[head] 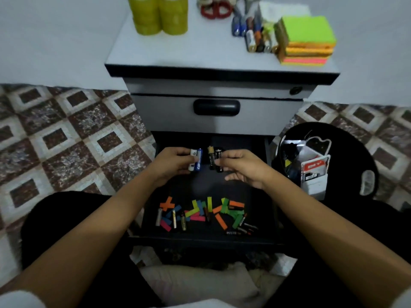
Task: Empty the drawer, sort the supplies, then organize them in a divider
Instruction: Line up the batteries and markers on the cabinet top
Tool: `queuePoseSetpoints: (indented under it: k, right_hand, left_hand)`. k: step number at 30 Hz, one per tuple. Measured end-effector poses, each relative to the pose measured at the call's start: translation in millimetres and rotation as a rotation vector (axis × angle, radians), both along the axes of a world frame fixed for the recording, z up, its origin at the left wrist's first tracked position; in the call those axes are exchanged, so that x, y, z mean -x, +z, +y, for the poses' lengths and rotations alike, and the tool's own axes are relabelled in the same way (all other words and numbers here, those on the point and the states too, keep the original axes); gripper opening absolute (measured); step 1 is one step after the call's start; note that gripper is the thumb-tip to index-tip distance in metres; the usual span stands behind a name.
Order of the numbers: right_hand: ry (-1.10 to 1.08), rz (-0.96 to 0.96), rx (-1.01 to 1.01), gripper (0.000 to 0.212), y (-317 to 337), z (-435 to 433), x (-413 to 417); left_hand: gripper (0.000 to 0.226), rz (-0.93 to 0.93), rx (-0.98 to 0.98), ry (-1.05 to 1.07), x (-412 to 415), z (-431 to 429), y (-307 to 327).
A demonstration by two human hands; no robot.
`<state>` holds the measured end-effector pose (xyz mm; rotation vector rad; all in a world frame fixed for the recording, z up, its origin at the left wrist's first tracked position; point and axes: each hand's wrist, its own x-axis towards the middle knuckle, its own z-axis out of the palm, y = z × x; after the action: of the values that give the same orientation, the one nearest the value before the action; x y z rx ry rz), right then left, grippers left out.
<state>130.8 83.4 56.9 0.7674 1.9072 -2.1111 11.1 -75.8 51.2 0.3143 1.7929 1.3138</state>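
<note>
On the cabinet (200,50), tape rolls (160,15) stand left, scissors (216,10) at the back, sticky notes (307,41) right. Below, paper strips (222,210) lie at the front of the open drawer (200,238); a bin (360,152) stands right of it.

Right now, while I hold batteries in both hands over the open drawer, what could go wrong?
The left hand holds the blue and white batteries, the right hand the black and gold batteries, loosely bunched; one may slip back into the drawer. Thin batteries lie mixed among the coloured paper strips, so some may be overlooked. The battery pile on the cabinet top is crowded against the sticky note stack; adding more could scatter it.
</note>
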Motion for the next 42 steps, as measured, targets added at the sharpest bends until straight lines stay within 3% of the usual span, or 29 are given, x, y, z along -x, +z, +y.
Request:
queuePoseSetpoints:
  k: [5,11,19,21,23,28,35,42]
  right_hand:
    - [-0.086,0.144,-0.045,0.027,66.1,15.4,11.0]
    - [-0.153,0.264,-0.284,0.018,142.9,38.0,20.4]
    - [-0.240,0.175,-0.695,0.007,206.2,59.8,52.1]
    - [-0.224,0.148,-0.779,0.015,209.6,62.6,65.5]
    - [-0.201,0.097,-0.871,0.007,207.2,65.3,79.1]
    - [-0.213,0.022,-1.024,0.025,193.6,71.6,103.9]
    - [-0.200,0.021,-1.156,0.011,175.0,68.9,117.3]
    - [-0.191,0.059,-1.283,0.010,166.5,63.8,117.8]
  left_hand:
    - [0.010,0.076,-0.115,0.012,7.3,22.4,64.2]
    - [0.014,0.172,-0.232,-0.026,15.7,44.7,134.9]
    - [0.010,0.243,-0.131,0.067,37.0,88.4,189.5]
    - [0.012,0.248,-0.089,0.113,43.1,100.1,193.4]
    - [0.013,0.281,-0.036,0.142,49.6,110.1,194.1]
    - [0.020,0.405,0.051,0.158,65.4,125.8,193.2]
    - [0.026,0.547,0.096,0.151,70.5,132.5,184.2]
    - [0.035,0.660,0.096,0.190,71.9,135.2,175.1]
